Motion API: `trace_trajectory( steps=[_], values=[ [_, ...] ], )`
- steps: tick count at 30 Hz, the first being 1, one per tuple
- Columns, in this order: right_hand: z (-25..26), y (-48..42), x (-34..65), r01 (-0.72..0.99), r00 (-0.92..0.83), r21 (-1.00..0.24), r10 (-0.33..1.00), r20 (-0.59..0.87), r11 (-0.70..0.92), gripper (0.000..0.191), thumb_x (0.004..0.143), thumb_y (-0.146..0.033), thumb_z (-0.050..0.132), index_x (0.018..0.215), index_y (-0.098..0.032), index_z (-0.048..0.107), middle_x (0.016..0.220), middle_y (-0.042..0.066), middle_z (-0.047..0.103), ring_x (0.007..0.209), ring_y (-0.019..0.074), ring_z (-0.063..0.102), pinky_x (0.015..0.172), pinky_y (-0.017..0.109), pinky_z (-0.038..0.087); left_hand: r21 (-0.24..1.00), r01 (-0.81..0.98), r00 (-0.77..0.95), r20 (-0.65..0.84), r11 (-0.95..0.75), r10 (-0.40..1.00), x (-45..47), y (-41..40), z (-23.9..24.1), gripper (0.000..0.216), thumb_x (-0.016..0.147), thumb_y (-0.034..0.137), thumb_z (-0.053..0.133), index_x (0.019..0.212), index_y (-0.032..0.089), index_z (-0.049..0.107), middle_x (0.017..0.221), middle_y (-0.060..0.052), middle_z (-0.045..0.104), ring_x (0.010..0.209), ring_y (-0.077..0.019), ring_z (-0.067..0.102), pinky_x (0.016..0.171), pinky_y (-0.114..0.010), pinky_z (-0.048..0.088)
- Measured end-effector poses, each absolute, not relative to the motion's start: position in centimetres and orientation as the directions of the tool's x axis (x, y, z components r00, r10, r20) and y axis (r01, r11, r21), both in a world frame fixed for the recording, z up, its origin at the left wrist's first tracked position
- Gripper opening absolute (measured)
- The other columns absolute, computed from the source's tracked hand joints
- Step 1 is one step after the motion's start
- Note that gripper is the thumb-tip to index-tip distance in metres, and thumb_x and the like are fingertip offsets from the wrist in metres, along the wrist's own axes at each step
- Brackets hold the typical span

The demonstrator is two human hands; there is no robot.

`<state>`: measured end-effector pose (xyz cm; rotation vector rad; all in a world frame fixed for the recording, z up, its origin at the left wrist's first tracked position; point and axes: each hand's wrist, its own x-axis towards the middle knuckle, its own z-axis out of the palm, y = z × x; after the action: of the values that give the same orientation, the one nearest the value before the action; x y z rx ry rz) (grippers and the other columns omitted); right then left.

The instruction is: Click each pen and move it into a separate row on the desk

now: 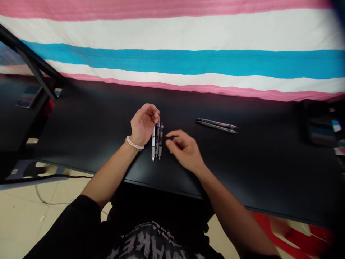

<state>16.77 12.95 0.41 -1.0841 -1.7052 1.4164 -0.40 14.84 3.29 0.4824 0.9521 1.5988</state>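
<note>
A white pen [153, 144] and two clear-and-grey pens [160, 141] lie side by side on the black table [258, 162], tips toward me. My left hand [143, 124], a pale beaded band on its wrist, is at their left with fingers loosely curled and palm showing. Its fingertips are close to the far ends of the pens; whether they touch cannot be told. To the right of the row, my right hand [185, 148] has thumb and index finger apart, holding nothing. Farther right, another two pens [217, 126] lie nearly parallel, slanting.
A striped pink, white and blue cloth [188, 36] hangs along the table's far edge. At the left stands a black metal frame [35, 68], and a dark object [320, 122] is at the right end. Below are a red stool [291, 233] and a cable [45, 201].
</note>
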Motion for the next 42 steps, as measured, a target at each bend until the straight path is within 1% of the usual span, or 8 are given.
trace_trajectory(
  steps=[3, 7, 14, 21, 26, 33, 36, 42],
  values=[
    [0.5, 12.2, 16.5, 0.402, -0.648, -0.793, 0.754, 0.108, 0.459, 0.011, 0.088, -0.033, 0.064, 0.093, -0.025, 0.070, 0.060, -0.005, 0.058, 0.049, 0.0086, 0.047, 0.052, 0.023, 0.033, 0.800, -0.599, -0.255, -0.152, -0.033, 0.955, -0.4, 14.8, 3.3, 0.030, 0.090, 0.040, 0.052, 0.068, 0.021, 0.061, 0.065, -0.002, 0.054, 0.057, -0.0113, 0.050, 0.061, -0.027, 0.045],
    [0.4, 12.1, 16.6, 0.468, -0.707, -0.653, 0.696, 0.127, 0.595, 0.015, 0.090, -0.034, 0.061, 0.084, -0.022, 0.068, 0.063, -0.004, 0.059, 0.051, 0.0085, 0.046, 0.054, 0.024, 0.030, 0.821, -0.570, -0.270, -0.160, -0.024, 0.950, -0.4, 14.7, 3.5, 0.029, 0.089, 0.040, 0.054, 0.068, 0.022, 0.060, 0.065, -0.001, 0.054, 0.056, -0.0109, 0.050, 0.060, -0.026, 0.045],
    [0.0, 12.7, 16.9, 0.485, -0.571, -0.721, 0.804, 0.167, 0.495, 0.007, 0.082, -0.017, 0.058, 0.088, -0.021, 0.061, 0.062, -0.004, 0.055, 0.052, 0.0105, 0.050, 0.056, 0.025, 0.039, 0.804, -0.587, -0.252, -0.068, -0.097, 0.965, -0.5, 14.9, 2.6, 0.020, 0.082, 0.028, 0.067, 0.066, 0.019, 0.059, 0.065, 0.001, 0.054, 0.054, -0.0076, 0.049, 0.056, -0.022, 0.044],
    [0.4, 12.7, 16.7, 0.014, -0.388, -0.999, 0.921, 0.035, 0.044, 0.027, 0.087, -0.034, 0.067, 0.107, -0.022, 0.053, 0.074, -0.003, 0.065, 0.054, 0.0114, 0.062, 0.049, 0.024, 0.054, 0.970, -0.230, -0.339, -0.008, -0.074, 0.941, -1.1, 15.3, 1.4, 0.024, 0.080, 0.038, 0.076, 0.090, 0.016, 0.073, 0.088, -0.006, 0.073, 0.074, -0.0113, 0.067, 0.064, -0.021, 0.054],
    [0.5, 13.0, 16.4, -0.094, -0.413, -0.993, 0.910, -0.030, -0.076, 0.032, 0.084, -0.041, 0.072, 0.104, -0.019, 0.059, 0.075, 0.000, 0.068, 0.054, 0.0094, 0.061, 0.045, 0.021, 0.051, 0.942, -0.335, -0.094, -0.046, 0.012, 0.995, -0.4, 14.8, 1.5, 0.034, 0.083, 0.044, 0.073, 0.107, 0.018, 0.072, 0.089, -0.006, 0.074, 0.072, -0.0123, 0.070, 0.065, -0.024, 0.058],
    [0.2, 13.5, 16.8, -0.022, -0.538, -0.988, 0.835, -0.119, -0.155, 0.037, 0.092, -0.052, 0.059, 0.099, -0.017, 0.067, 0.061, -0.004, 0.061, 0.043, 0.0069, 0.054, 0.038, 0.018, 0.042, 0.927, -0.373, -0.204, -0.057, -0.024, 0.977, -0.2, 14.7, 1.5, 0.032, 0.081, 0.041, 0.077, 0.102, 0.017, 0.073, 0.088, -0.005, 0.073, 0.072, -0.0125, 0.072, 0.063, -0.021, 0.059],
    [0.2, 13.4, 16.7, 0.025, -0.482, -0.996, 0.872, -0.089, -0.088, 0.038, 0.094, -0.052, 0.056, 0.090, -0.017, 0.070, 0.059, -0.003, 0.061, 0.041, 0.0077, 0.054, 0.038, 0.020, 0.041, 0.912, -0.405, -0.285, -0.068, -0.056, 0.956, 0.1, 14.7, 1.6, 0.034, 0.079, 0.040, 0.079, 0.103, 0.017, 0.073, 0.083, -0.004, 0.073, 0.070, -0.0124, 0.072, 0.061, -0.021, 0.059],
    [0.1, 12.9, 16.1, 0.233, -0.127, -0.922, 0.950, 0.285, 0.308, 0.020, 0.084, -0.033, 0.073, 0.101, -0.024, 0.077, 0.085, 0.003, 0.073, 0.068, 0.0141, 0.066, 0.062, 0.028, 0.057, 0.865, -0.493, -0.387, -0.122, -0.094, 0.914, 0.9, 14.8, 1.5, 0.035, 0.071, 0.040, 0.084, 0.095, 0.017, 0.073, 0.075, 0.000, 0.069, 0.067, -0.0119, 0.071, 0.062, -0.023, 0.060]
  ],
)
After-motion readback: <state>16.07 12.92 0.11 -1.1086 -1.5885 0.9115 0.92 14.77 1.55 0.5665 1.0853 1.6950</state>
